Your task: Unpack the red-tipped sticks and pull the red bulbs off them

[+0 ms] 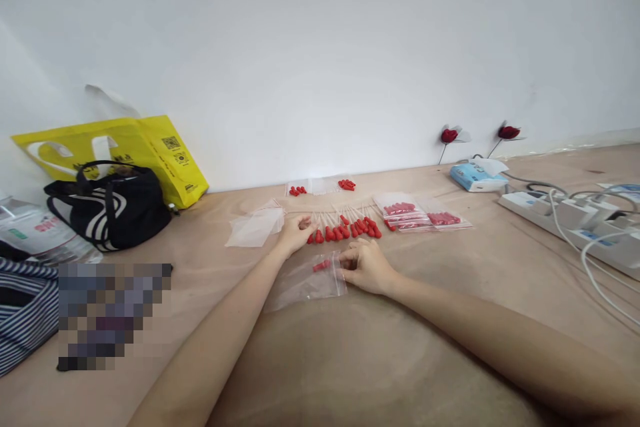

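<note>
My left hand (299, 233) is at the left end of a row of red-tipped sticks (343, 231). Its fingers are pinched at the thin stem of the outermost one, whose red tip shows just below them. My right hand (369, 267) grips the edge of a clear zip bag (305, 287) between thumb and fingers. Inside that bag, near its mouth, lies a red piece (321, 265). The sticks lie fanned out, with red tips toward me and pale stems pointing to the wall.
Flat unfilled bags (257, 225) lie to the left. Filled bags of red pieces (400, 217) are stacked on the right, with more bags (320, 187) by the wall. A tissue pack (477, 177), a power strip (575, 223) with cables, a black bag (110, 207) and a yellow bag (175, 160) stand around.
</note>
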Demonstrator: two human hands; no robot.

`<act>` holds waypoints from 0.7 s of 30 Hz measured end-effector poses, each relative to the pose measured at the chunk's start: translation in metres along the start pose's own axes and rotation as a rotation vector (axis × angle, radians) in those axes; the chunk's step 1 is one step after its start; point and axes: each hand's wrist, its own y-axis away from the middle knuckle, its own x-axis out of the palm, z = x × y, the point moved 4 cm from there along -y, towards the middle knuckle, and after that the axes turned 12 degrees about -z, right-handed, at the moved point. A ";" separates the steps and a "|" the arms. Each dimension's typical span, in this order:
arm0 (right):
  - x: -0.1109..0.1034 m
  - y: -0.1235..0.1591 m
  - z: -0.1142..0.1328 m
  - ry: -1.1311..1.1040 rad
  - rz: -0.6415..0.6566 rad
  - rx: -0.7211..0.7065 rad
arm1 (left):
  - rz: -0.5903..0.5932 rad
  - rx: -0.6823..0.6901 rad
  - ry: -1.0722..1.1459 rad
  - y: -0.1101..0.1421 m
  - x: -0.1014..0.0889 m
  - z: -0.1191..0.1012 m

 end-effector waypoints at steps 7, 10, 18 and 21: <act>0.003 -0.001 0.002 0.036 0.005 0.006 | -0.002 0.000 0.022 -0.002 -0.001 0.000; 0.004 -0.001 0.005 0.039 0.009 -0.013 | -0.014 0.014 0.000 -0.002 -0.003 0.001; 0.011 -0.003 0.010 0.005 0.044 0.013 | -0.042 0.065 -0.073 0.002 0.009 -0.011; 0.011 -0.003 0.008 -0.048 0.030 0.078 | -0.031 0.081 -0.074 0.002 0.011 -0.014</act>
